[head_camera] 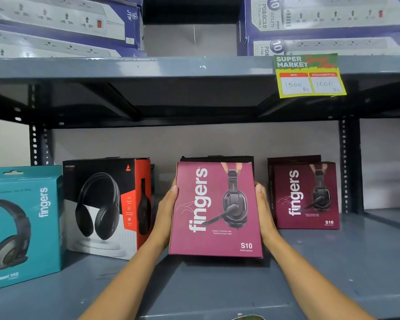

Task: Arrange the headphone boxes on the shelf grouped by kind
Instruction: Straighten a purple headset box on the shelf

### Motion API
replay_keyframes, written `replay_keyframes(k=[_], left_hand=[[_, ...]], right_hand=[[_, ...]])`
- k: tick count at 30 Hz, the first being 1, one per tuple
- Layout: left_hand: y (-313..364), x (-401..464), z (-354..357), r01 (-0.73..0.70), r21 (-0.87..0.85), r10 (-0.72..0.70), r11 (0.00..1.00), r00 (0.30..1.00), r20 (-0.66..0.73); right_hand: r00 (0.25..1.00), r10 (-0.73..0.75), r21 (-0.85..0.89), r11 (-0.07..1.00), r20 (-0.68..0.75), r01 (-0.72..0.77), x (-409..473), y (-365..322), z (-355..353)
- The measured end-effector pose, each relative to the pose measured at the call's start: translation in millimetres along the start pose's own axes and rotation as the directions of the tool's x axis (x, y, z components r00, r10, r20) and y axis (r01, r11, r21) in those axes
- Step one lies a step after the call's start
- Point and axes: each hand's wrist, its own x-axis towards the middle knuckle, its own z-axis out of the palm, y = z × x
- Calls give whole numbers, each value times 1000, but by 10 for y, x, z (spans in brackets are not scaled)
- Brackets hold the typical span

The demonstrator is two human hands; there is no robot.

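Observation:
I hold a magenta "fingers S10" headphone box (215,209) upright over the middle of the grey shelf (332,262), slightly lifted or resting on its front edge. My left hand (167,209) grips its left side and my right hand (263,211) grips its right side. A second, matching magenta S10 box (306,195) stands further back on the right, with another behind it. To the left stand a black-and-red headphone box (106,204) and a teal "fingers H2" box (23,225) at the far left.
The upper shelf (148,65) carries blue power-strip boxes (62,24) on both sides and a yellow price tag (309,76) hangs from its front edge. Dark perforated uprights (350,167) frame the bay. Bare shelf lies right of the S10 boxes.

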Motion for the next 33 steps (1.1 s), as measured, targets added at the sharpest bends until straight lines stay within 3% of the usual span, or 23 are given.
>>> replay_keyframes(k=[5,11,14,18,21,26,33], left_hand=[[-2,11,-10,-78,27,77,997,997,12],[-22,-117,367,-175,51,172,983,984,54],[-79,-182,669,-184,100,171,978,978,122],[-161,-210,1126,-141,135,104,981,963,250],[-307,-168,1473,-149,190,81,970,942,325],[-605,-84,2011,-200,465,11,863,926,377],[-936,55,2394,-217,558,-51,801,904,424]], right_hand=[[998,-63,1,998,1,63,12,-53,-18],[999,2,57,998,-49,1,101,-31,-299],[979,69,35,997,-191,-64,121,13,-582],[853,10,-33,999,-522,-32,132,59,-980],[731,-39,-127,990,-681,-65,189,82,-1321],[650,-29,-183,968,-759,-171,306,245,-1899],[577,-17,-251,910,-817,-329,417,340,-2241]])
